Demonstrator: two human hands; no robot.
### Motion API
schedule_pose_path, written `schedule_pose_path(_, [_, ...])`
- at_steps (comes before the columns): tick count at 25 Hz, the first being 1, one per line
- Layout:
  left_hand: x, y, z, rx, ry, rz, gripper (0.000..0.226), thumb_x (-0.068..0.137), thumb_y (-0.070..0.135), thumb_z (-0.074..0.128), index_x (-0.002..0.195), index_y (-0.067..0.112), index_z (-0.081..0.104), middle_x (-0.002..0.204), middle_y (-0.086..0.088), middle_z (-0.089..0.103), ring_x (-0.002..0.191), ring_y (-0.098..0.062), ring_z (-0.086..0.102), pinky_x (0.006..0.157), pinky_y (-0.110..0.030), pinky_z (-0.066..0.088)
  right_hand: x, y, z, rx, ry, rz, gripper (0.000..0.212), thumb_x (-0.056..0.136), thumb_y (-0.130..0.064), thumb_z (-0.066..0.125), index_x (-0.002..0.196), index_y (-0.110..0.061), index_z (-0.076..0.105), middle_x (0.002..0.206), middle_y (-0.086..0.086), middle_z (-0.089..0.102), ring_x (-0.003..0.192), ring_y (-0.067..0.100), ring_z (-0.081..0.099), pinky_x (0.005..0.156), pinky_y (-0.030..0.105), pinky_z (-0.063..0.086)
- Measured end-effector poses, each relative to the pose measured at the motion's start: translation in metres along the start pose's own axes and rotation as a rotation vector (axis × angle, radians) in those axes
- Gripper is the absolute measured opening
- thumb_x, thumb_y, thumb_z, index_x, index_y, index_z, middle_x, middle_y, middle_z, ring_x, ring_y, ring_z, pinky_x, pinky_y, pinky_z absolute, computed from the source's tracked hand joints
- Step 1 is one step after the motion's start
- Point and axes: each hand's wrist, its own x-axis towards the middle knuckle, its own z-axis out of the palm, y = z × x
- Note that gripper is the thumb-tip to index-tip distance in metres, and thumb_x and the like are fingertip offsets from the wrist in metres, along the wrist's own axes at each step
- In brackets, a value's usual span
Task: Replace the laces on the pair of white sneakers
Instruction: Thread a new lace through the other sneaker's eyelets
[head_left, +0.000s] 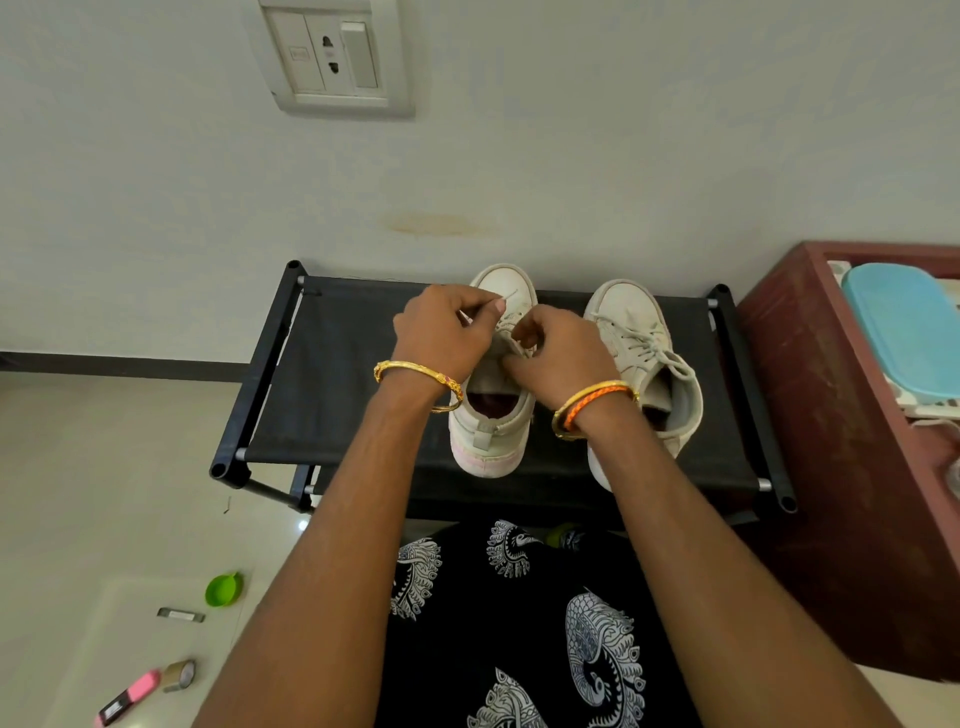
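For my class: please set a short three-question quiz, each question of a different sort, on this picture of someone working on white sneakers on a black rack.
1. True or false: the right sneaker has its laces in and tied in a bow.
2. Which sneaker are the left hand and the right hand working on? A) the left sneaker B) the right sneaker C) neither
3. Fill in: both sneakers stand on the black ____, toes towards the wall.

Key: 1 true. 2 A; both hands pinch at its lace area near the toe. 3 rack.
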Motion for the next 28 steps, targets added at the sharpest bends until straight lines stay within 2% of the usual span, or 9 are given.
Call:
schedule_pose_path(3, [-0.001, 0.001, 0.004, 0.054, -0.026, 0.063, 0.021, 0.090, 0.024, 0.060, 0.107, 0.016, 0.072, 0.104, 0.000, 0.071, 0.083, -0.003, 0.054, 0.079, -0.014, 0.044, -0.002, -0.006, 0.003, -0.036, 0.118, 0.040, 0.024, 0.084, -0.029, 0.065, 0.103, -0.012, 0.064, 0.095, 0.003, 0.064, 0.085, 0.019, 0.058, 0.069, 0.027, 0.042])
schedule_pose_path(6, [-0.002, 0.000, 0.004, 0.095, -0.057, 0.102, 0.021, 0.088, 0.025, 0.064, 0.104, 0.016, 0.073, 0.103, 0.001, 0.072, 0.081, 0.000, 0.052, 0.072, -0.004, 0.038, -0.003, -0.005, -0.001, 0.049, 0.124, 0.092, 0.019, 0.085, -0.028, 0.065, 0.096, -0.013, 0.067, 0.081, -0.001, 0.060, 0.078, 0.017, 0.058, 0.067, 0.025, 0.042])
schedule_pose_path(10, [-0.006, -0.003, 0.000, 0.102, -0.007, 0.105, 0.017, 0.083, 0.024, 0.069, 0.095, 0.014, 0.075, 0.094, -0.001, 0.072, 0.081, -0.006, 0.056, 0.074, -0.018, 0.045, -0.003, 0.000, -0.007, 0.163, 0.094, 0.169, 0.014, 0.086, -0.021, 0.063, 0.095, -0.013, 0.070, 0.080, -0.001, 0.061, 0.080, 0.016, 0.059, 0.068, 0.025, 0.041])
schedule_pose_path(15, [-0.012, 0.000, -0.004, 0.109, -0.030, 0.138, 0.013, 0.081, 0.023, 0.071, 0.090, 0.015, 0.076, 0.081, 0.007, 0.067, 0.071, -0.001, 0.051, 0.066, -0.003, 0.035, -0.003, 0.001, -0.012, 0.207, 0.077, 0.219, 0.013, 0.087, -0.014, 0.060, 0.093, -0.010, 0.071, 0.086, 0.006, 0.067, 0.077, 0.015, 0.055, 0.068, 0.025, 0.042])
schedule_pose_path(16, [-0.014, 0.001, -0.003, 0.116, -0.045, 0.143, 0.013, 0.080, 0.024, 0.071, 0.089, 0.016, 0.076, 0.081, 0.008, 0.067, 0.074, -0.003, 0.051, 0.068, -0.007, 0.039, -0.002, 0.001, -0.013, 0.220, 0.066, 0.229, 0.013, 0.088, -0.014, 0.059, 0.093, -0.010, 0.071, 0.088, 0.007, 0.067, 0.078, 0.016, 0.056, 0.070, 0.027, 0.044])
schedule_pose_path(18, [-0.017, 0.003, 0.004, 0.179, -0.039, 0.138, 0.013, 0.079, 0.029, 0.071, 0.086, 0.020, 0.076, 0.086, 0.006, 0.071, 0.085, -0.009, 0.055, 0.080, -0.028, 0.047, -0.001, 0.002, -0.015, 0.262, 0.037, 0.245, 0.011, 0.089, -0.014, 0.057, 0.088, -0.013, 0.069, 0.088, 0.008, 0.067, 0.081, 0.020, 0.059, 0.077, 0.033, 0.051])
schedule_pose_path(19, [-0.018, 0.006, 0.007, 0.254, -0.019, 0.122, 0.015, 0.079, 0.034, 0.069, 0.087, 0.022, 0.075, 0.089, 0.007, 0.071, 0.091, -0.014, 0.056, 0.086, -0.036, 0.044, -0.001, 0.001, -0.016, 0.282, 0.023, 0.250, 0.011, 0.090, -0.013, 0.057, 0.084, -0.016, 0.066, 0.086, 0.008, 0.066, 0.083, 0.022, 0.061, 0.081, 0.037, 0.053])
schedule_pose_path(22, [-0.019, 0.013, 0.016, 0.458, 0.050, 0.056, 0.023, 0.085, 0.041, 0.062, 0.097, 0.025, 0.073, 0.097, 0.006, 0.070, 0.100, -0.016, 0.051, 0.090, -0.035, 0.027, 0.003, 0.002, -0.013, 0.284, 0.002, 0.257, 0.011, 0.090, -0.012, 0.056, 0.087, -0.017, 0.065, 0.081, 0.002, 0.061, 0.083, 0.021, 0.060, 0.084, 0.042, 0.055])
schedule_pose_path(28, [-0.020, 0.015, 0.022, 0.506, 0.069, 0.005, 0.025, 0.090, 0.039, 0.056, 0.104, 0.025, 0.071, 0.104, 0.004, 0.068, 0.104, -0.015, 0.049, 0.089, -0.033, 0.028, 0.007, 0.005, -0.011, 0.338, -0.030, 0.293, 0.019, 0.090, -0.012, 0.055, 0.105, -0.013, 0.068, 0.090, -0.001, 0.062, 0.094, 0.022, 0.061, 0.089, 0.045, 0.053])
